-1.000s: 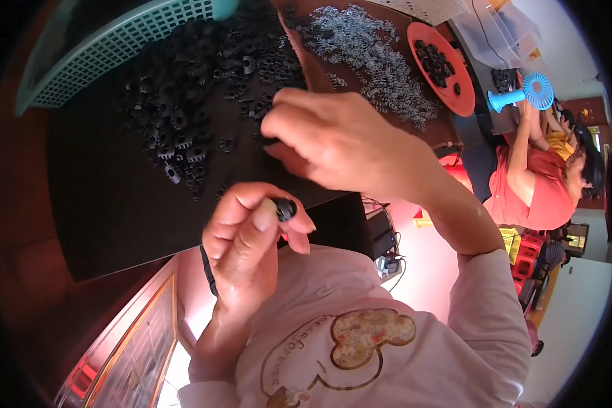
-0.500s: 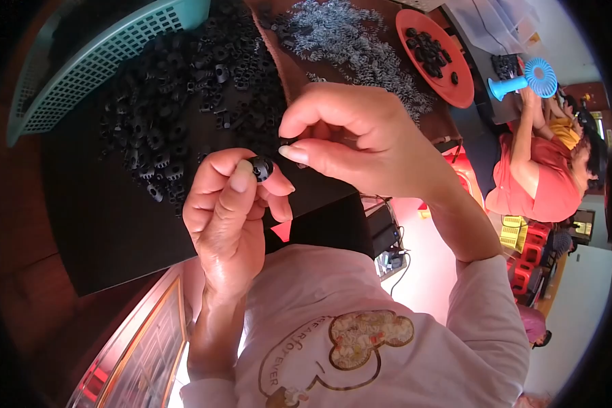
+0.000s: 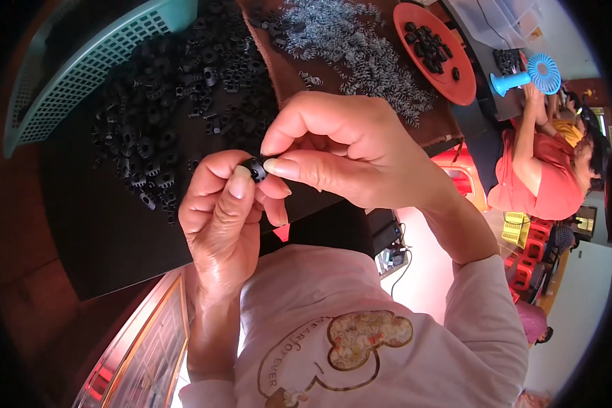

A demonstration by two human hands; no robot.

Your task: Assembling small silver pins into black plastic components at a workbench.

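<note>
Clock directions are read from the small part in the hands, with twelve at the far side. The dark table (image 3: 102, 224) spreads beneath the work, its bare corner at eight. At three, well apart, a co-worker in a red top (image 3: 540, 180) sits side-on. The person's own white shirt (image 3: 285, 326) fills five and six. A brown cloth (image 3: 440, 127) covers the table from one to past two. The teal basket (image 3: 92, 78), lattice-sided, stands at ten on the far left.

Between basket and hands, also at ten, lies a wide pile (image 3: 143, 122) of loose black pieces, some ring-shaped; it thins out toward twelve. Silvery springs (image 3: 340, 41) are strewn over the cloth at one. At two, the orange-red plate (image 3: 455, 88) holds a cluster of black pieces (image 3: 430, 47). Beyond it, the blue fan (image 3: 543, 73) shows beside the co-worker's hand.

The left hand (image 3: 224, 214), at seven, pinches the black part (image 3: 257, 168) between thumb and forefinger, its other fingers curled. The right hand (image 3: 353, 149), at three, brings thumb and forefinger tips against the part's near-right edge; I cannot tell whether they grip it or something smaller.
</note>
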